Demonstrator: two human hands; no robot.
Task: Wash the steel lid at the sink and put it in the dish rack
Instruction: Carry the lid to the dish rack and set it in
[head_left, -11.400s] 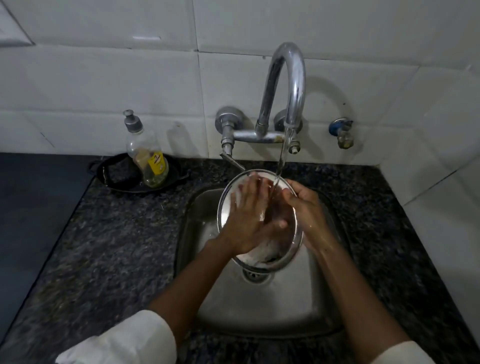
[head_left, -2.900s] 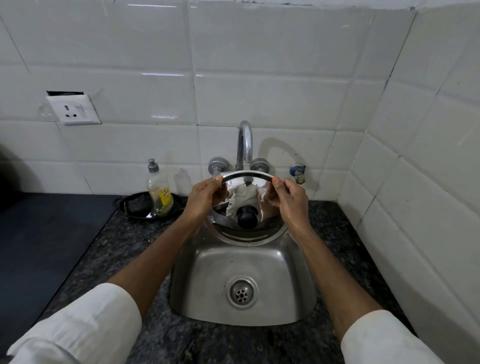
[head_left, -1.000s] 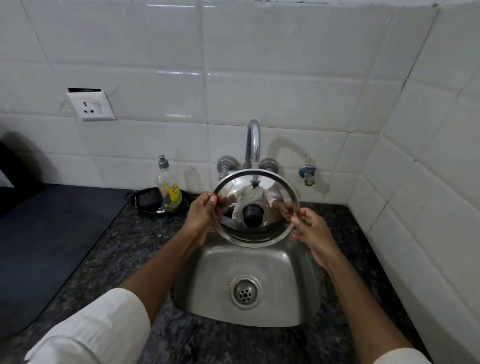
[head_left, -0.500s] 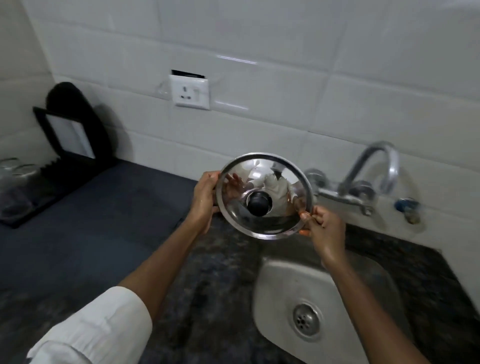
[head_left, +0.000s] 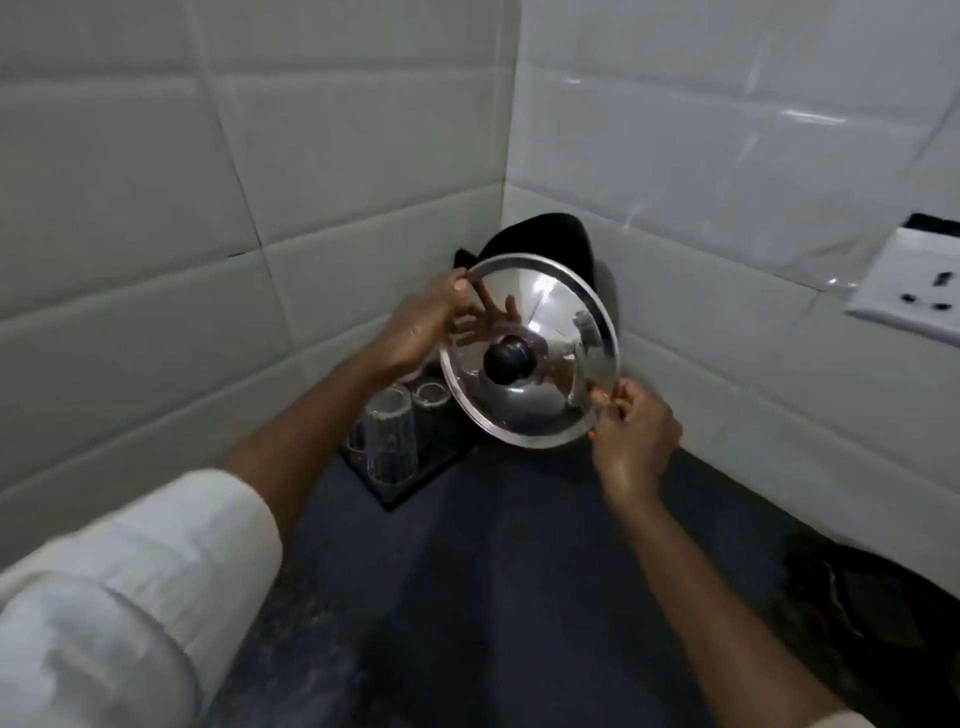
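Note:
The steel lid (head_left: 545, 312), round and shiny with a black knob in its middle, is held upright in the air with its top facing me. My left hand (head_left: 421, 327) grips its upper left rim. My right hand (head_left: 631, 431) pinches its lower right rim. The lid hangs just above and in front of the black dish rack (head_left: 410, 483), which stands in the tiled corner. The lid hides most of the rack's back part.
Two upturned clear glasses (head_left: 389, 436) stand in the rack's front left. A black rounded item (head_left: 545, 234) rises behind the lid. A white wall socket (head_left: 914, 291) is at the right. A dark dish (head_left: 883, 613) sits on the dark counter (head_left: 493, 597) at the lower right.
I have turned left, away from the sink, and carried the lid over to the corner. The dish rack is now right behind the lid. Both hands keep their grip on the rim.

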